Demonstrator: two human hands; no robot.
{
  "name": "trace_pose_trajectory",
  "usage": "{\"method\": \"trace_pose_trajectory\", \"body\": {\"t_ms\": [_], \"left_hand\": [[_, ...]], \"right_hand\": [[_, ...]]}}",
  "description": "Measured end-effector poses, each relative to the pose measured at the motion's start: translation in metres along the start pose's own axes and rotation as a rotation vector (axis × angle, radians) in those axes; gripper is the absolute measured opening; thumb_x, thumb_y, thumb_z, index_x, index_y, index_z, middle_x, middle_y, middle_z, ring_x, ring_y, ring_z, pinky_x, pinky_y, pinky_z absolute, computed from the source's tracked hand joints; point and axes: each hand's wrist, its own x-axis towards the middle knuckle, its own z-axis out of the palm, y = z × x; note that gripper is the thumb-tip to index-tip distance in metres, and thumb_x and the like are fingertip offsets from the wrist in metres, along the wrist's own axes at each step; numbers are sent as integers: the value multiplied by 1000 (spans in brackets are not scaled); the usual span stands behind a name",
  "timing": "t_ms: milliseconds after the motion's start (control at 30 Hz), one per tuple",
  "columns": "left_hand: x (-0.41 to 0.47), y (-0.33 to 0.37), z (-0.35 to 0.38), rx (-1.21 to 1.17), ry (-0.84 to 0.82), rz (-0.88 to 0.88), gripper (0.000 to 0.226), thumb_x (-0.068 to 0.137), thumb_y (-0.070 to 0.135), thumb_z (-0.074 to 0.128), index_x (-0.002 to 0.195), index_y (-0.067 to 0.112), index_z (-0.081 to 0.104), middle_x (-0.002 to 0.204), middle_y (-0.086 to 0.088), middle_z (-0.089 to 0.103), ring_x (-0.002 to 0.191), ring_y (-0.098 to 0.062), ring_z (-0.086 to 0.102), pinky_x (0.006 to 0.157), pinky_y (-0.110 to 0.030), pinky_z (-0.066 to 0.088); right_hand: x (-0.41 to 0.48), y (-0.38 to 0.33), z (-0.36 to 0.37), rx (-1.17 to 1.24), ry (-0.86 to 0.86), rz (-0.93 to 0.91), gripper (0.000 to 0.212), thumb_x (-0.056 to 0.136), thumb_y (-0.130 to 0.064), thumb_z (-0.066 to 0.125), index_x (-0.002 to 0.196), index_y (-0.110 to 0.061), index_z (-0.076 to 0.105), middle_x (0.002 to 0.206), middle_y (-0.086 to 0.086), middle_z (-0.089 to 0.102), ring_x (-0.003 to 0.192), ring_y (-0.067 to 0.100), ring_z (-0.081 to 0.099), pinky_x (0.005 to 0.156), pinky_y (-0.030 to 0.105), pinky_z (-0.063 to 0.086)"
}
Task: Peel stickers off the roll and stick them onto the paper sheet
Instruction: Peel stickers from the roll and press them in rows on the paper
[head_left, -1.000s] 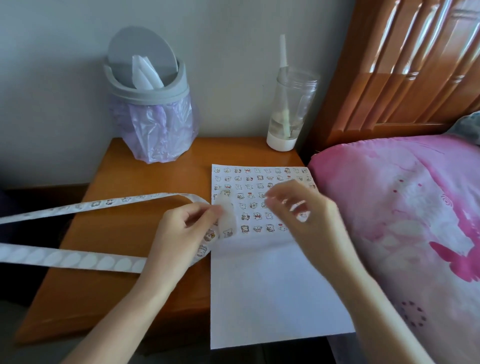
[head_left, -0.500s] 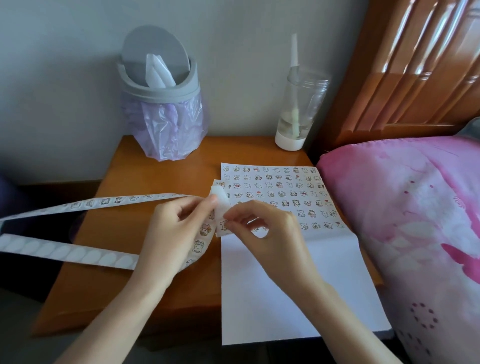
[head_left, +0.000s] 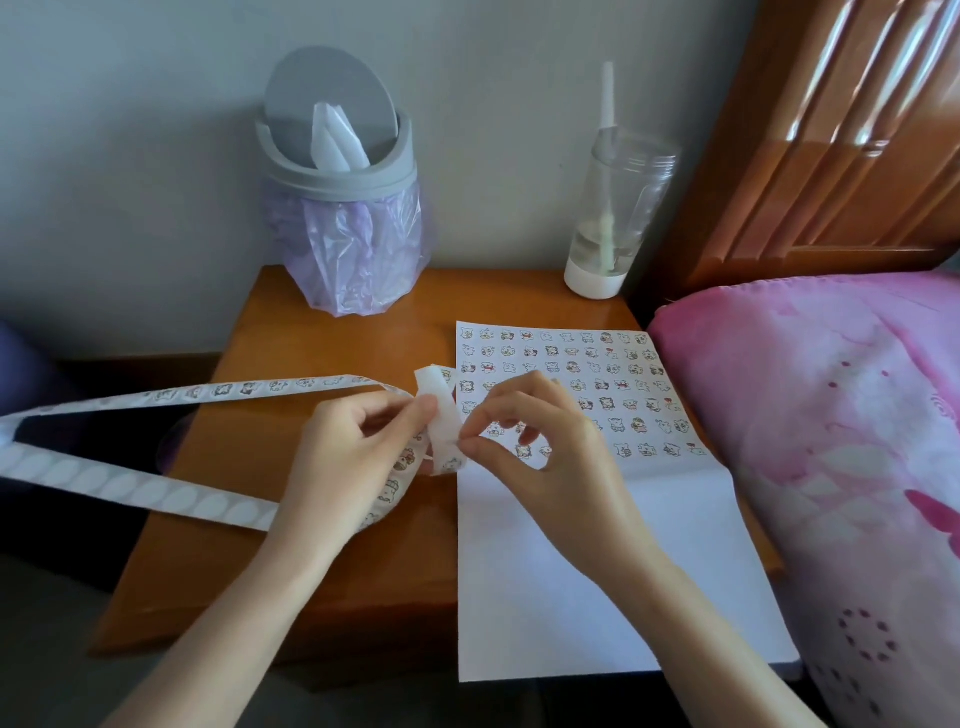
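Observation:
A white paper sheet (head_left: 597, 571) lies on the wooden bedside table, its upper half covered with rows of small cartoon stickers. A long sticker strip (head_left: 249, 389) runs in from the left, loops through my left hand (head_left: 353, 457), and its emptied backing trails back left. My left hand pinches the bent strip at the sheet's left edge. My right hand (head_left: 540, 457) has thumb and forefinger pinched on a sticker (head_left: 452, 462) at the fold of the strip, just over the sheet's left edge.
A grey swing-lid bin (head_left: 343, 192) with a purple liner stands at the back of the table (head_left: 291, 571). A clear bottle (head_left: 613, 218) with a white base stands at the back right. A pink bedspread (head_left: 841, 467) and wooden headboard (head_left: 831, 130) border the right side.
My right hand came back from the sticker rows to the strip at the sheet's left edge and now pinches a sticker at the fold. The left hand stays on the strip.

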Motion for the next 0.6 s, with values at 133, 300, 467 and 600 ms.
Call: {"method": "trace_pose_trajectory", "body": {"t_ms": [133,300,467,600], "left_hand": [[4,-3,-4,-50,39,-46,12,87,26,63,83,19,72,74,6,74,64,-9,71,56,-22,58],[3,-8,-1,31,46,12,15,88,23,62,87,13,73,79,6,73,70,1,69,50,-8,48],[6,-14,-2,144,67,30,14,88,31,62,85,21,72,82,14,71,82,9,63,61,-14,50],[6,-14,-4,130,82,12,15,87,30,63,79,22,72,75,12,72,75,3,66,63,-25,55]], "right_hand": [[5,2,-12,180,-57,187,7,82,-15,71,78,-20,69,76,-10,67,68,3,56,61,22,45],[10,14,-15,209,-160,409,3,80,-13,72,77,-15,71,72,1,70,52,2,54,51,13,39],[12,16,-9,170,-168,446,5,79,-11,71,75,-14,72,77,9,73,58,10,57,61,25,45],[9,16,-6,134,-148,431,6,79,-12,71,74,-15,72,74,7,72,54,6,54,57,24,43]]}}
